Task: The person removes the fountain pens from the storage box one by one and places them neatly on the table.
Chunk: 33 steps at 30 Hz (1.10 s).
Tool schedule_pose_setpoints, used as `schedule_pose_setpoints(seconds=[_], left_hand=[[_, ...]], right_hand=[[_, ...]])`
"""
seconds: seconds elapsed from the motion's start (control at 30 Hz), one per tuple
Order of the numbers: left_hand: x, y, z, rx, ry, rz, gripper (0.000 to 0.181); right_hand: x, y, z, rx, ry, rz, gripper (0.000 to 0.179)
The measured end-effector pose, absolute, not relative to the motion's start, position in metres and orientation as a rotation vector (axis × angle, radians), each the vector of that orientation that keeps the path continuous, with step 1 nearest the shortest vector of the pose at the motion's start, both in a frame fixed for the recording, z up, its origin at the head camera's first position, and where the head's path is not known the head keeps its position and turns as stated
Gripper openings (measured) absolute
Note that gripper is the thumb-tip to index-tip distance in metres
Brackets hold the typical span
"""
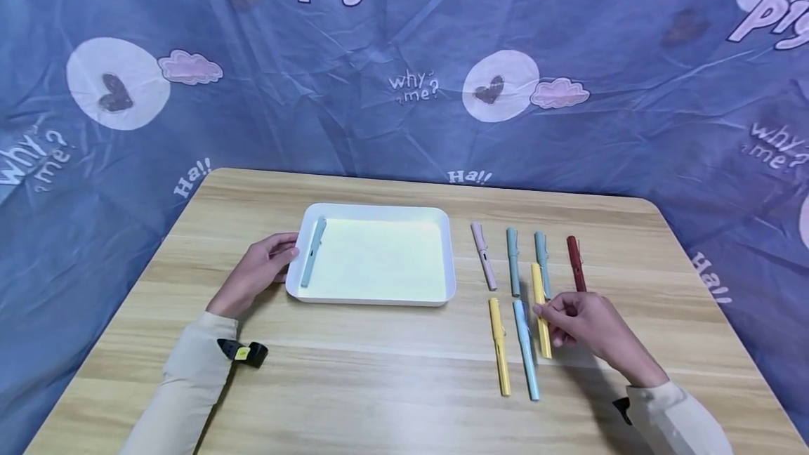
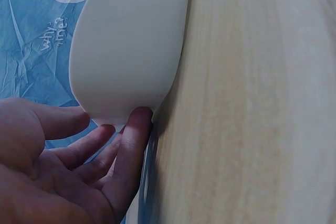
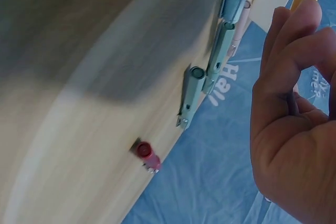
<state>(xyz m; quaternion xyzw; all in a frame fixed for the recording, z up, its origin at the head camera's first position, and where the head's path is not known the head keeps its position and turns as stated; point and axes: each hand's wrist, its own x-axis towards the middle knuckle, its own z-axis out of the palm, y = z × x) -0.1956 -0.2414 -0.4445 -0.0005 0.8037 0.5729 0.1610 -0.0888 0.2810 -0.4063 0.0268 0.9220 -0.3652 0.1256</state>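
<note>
My right hand [image 1: 584,321] pinches a yellow pen [image 1: 537,285] between thumb and fingers, above the table. In the right wrist view, part of that pen shows past the fingertips. My left hand [image 1: 258,269] holds the left end of a white tray [image 1: 373,213], its thumb at the rim and its fingers against the outer wall. A blue-grey pen [image 1: 312,258] lies inside the tray along its left side. Near my right hand lie a light blue pen [image 1: 527,353], another yellow pen [image 1: 498,350], a teal pen [image 1: 541,251] and a dark red pen [image 1: 576,262].
A lilac pen [image 1: 483,256] and a second teal pen [image 1: 513,262] lie right of the tray. The wooden table [image 1: 354,385] ends at the back against a blue printed cloth [image 1: 354,111].
</note>
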Motion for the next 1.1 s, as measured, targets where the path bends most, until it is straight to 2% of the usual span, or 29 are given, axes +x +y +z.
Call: schedule_pose_setpoints(seconds=[0.6,1.1], left_hand=[[-0.196,-0.239,-0.443,0.003,2.301,1.618,0.056],[-0.195,-0.239,-0.443,-0.021,2.295,1.611,0.056]], right_hand=[[-0.058,0.299,-0.419,0.135,2.624,-0.987,0.037],[-0.047,0.305,-0.426,0.128,2.646,-0.938,0.036]])
